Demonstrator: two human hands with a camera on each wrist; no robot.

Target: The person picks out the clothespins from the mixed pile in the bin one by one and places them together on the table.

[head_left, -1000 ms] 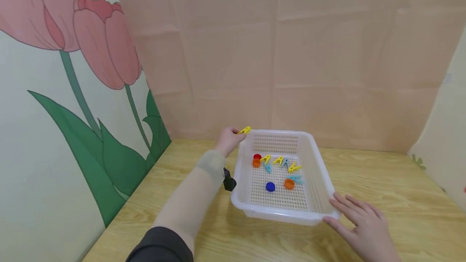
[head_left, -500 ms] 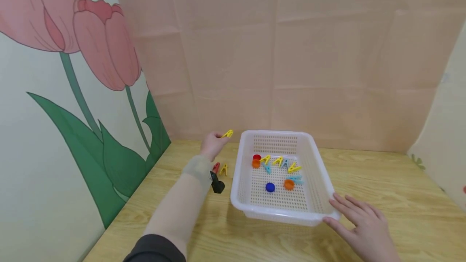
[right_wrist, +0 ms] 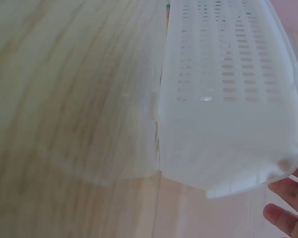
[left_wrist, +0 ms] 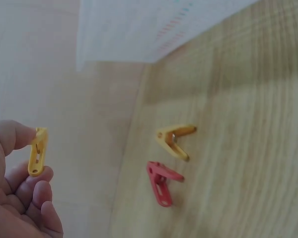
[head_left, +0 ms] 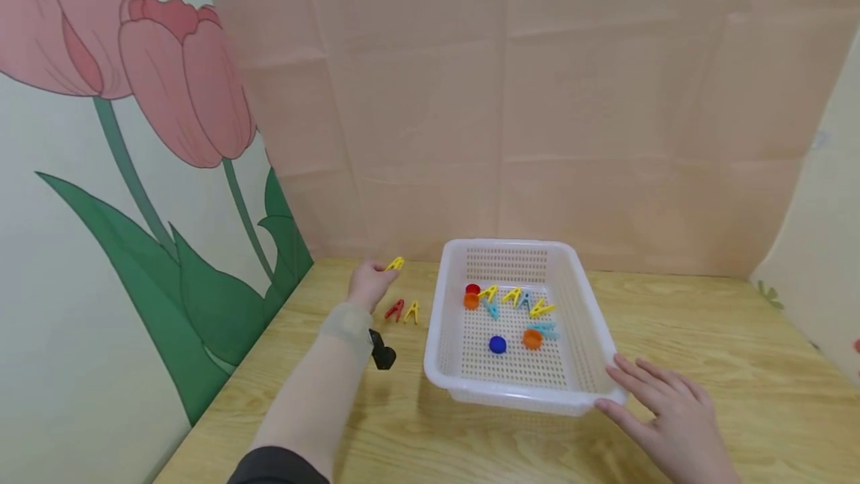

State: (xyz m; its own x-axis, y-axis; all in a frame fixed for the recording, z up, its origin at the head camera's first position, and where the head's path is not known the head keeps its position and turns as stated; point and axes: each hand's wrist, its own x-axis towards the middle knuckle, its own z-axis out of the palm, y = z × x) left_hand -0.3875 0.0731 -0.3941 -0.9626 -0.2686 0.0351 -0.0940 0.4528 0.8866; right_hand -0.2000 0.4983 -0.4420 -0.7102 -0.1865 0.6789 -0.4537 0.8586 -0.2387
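My left hand [head_left: 369, 286] pinches a yellow clothespin [left_wrist: 37, 152] between thumb and fingers, above the table to the left of the basket. Below it on the wood lie a red clothespin [left_wrist: 162, 183] and another yellow clothespin [left_wrist: 176, 141], side by side. The white plastic basket [head_left: 517, 399] stands to their right. My right hand [head_left: 672, 413] rests with extended fingers on the basket's near right corner; in the right wrist view its fingers [right_wrist: 283, 218] show at the rim.
Inside the basket are several yellow and light blue clothespins, such as a yellow one [head_left: 541, 308], plus a blue cap [head_left: 497, 344], orange caps [head_left: 532, 339] and a red one [head_left: 473, 290]. A paper-covered wall [head_left: 416, 95] rises behind the table [head_left: 699, 320].
My left hand has moved left from the basket's far left corner and down, carrying the yellow clothespin. The two clothespins on the table have come into view. My right hand stays at the corner.
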